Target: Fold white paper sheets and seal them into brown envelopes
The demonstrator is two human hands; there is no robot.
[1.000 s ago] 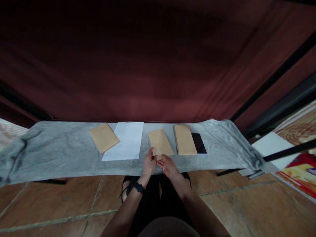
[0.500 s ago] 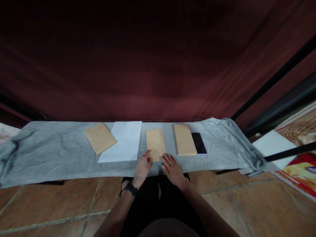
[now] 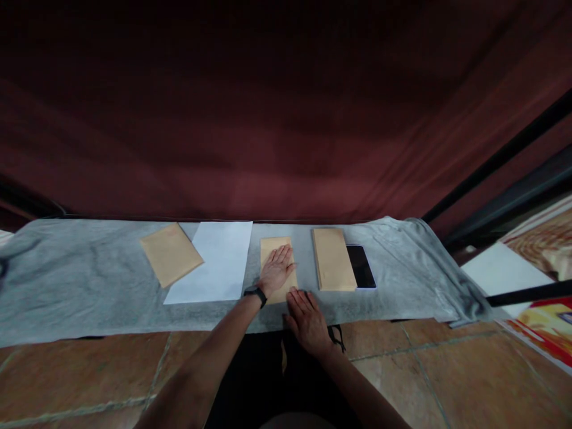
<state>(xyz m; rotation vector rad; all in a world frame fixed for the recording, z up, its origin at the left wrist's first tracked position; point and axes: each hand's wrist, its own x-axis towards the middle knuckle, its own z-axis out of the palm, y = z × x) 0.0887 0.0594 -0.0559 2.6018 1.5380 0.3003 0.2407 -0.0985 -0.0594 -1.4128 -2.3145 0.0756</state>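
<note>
A brown paper envelope [image 3: 281, 293] lies on the grey cloth in front of me, its long side pointing away. Flat across its middle rests my left hand [image 3: 276, 268], fingers stretched toward the far end, covering part of the paper. My right hand [image 3: 308, 319] lies at the near right corner with its fingers extended, the tips touching the envelope's edge. To the right is a stack of brown envelopes [image 3: 334, 260], partly over a dark-screened phone [image 3: 361, 266]. White paper [image 3: 218, 262] lies to the left, and another brown envelope [image 3: 172, 255] overlaps its left edge.
The grey cloth [image 3: 89, 274] covers a long narrow table. Behind it hangs a dark red curtain [image 3: 277, 149]. A black metal bar [image 3: 496, 161] slants at the right, near a white panel [image 3: 504, 274] and a colourful printed box [image 3: 547, 325]. Brown tiles [image 3: 384, 363] form the floor.
My left hand has moved from the envelope's near left corner forward onto its middle and flattened out. My right hand stays by the near right corner. The view has shifted slightly.
</note>
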